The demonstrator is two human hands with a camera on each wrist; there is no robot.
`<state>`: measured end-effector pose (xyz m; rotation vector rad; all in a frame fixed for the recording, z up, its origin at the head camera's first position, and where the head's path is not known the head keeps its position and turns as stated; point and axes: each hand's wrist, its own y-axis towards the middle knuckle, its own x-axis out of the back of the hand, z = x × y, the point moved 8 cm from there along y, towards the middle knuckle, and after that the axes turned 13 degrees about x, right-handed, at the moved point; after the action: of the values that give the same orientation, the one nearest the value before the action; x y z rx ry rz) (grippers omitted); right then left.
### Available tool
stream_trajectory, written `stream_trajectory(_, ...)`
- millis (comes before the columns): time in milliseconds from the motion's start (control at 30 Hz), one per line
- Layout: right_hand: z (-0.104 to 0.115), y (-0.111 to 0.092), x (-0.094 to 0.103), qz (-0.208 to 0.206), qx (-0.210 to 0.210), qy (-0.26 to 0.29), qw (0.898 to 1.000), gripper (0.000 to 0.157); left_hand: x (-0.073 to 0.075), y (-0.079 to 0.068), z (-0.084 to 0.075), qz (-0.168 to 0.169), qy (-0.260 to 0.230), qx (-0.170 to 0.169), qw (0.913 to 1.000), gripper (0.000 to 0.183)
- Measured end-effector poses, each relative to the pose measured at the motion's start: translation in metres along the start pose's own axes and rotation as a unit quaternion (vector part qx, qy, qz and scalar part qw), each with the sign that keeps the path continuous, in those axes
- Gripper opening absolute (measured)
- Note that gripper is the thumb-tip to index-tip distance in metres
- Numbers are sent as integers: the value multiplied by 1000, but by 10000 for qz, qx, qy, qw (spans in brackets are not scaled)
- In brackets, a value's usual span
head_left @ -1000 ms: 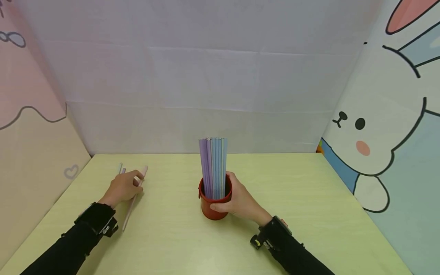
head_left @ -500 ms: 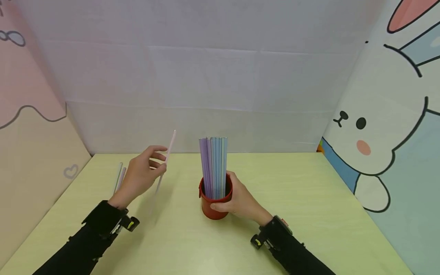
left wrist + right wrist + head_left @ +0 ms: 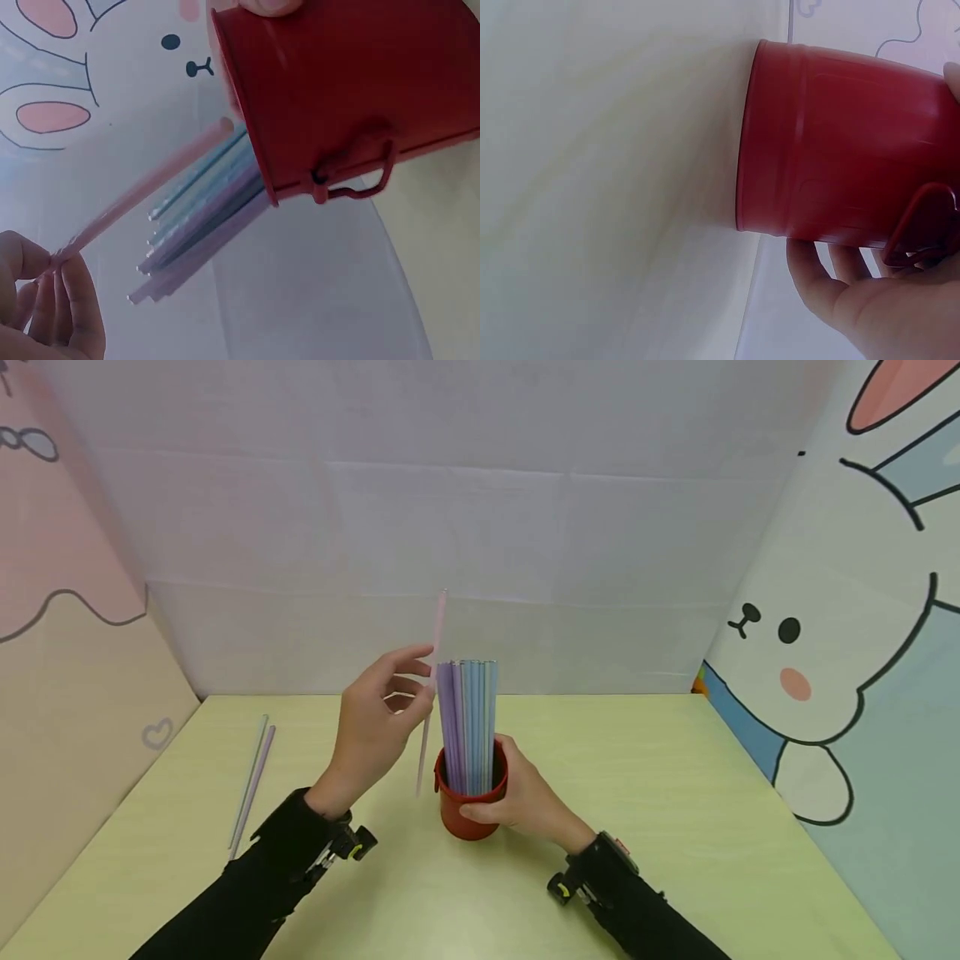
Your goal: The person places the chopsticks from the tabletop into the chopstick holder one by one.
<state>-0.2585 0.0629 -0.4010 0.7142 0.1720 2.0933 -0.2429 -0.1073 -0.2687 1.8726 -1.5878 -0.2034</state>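
Observation:
A pink straw stands almost upright, pinched between the thumb and fingers of my left hand, just left of the red bucket. In the left wrist view the lower end of the pink straw overlaps the area by the bucket's rim. Purple, blue and greenish straws stand bunched inside the bucket. My right hand grips the bucket from its right side, thumb across the front. In the right wrist view its fingers wrap beneath the red wall, near a small wire handle loop.
Two more straws, one pale green and one purple, lie side by side on the left of the pale yellow table. A white sheet hangs behind the table, with cartoon-printed panels at both sides.
My left hand has lifted the pink straw off the table, moved it right and turned it nearly upright beside the bucket. The right hand and bucket have stayed in place.

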Motion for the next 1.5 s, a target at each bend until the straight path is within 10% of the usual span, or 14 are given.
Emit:
stream_trajectory(333,10,2,2,-9,55,32,10000,87,-13,0,-27,-286,-823,-205,9960,42)
stream_trajectory(967,10,0,1,-16,80,-2,10000,87,-43,-23,56,-3,-185,364,9992,50)
stream_trajectory(1500,11,0,2,-16,55,-94,9999,85,-25,-23,66,377,660,109,9970,53)
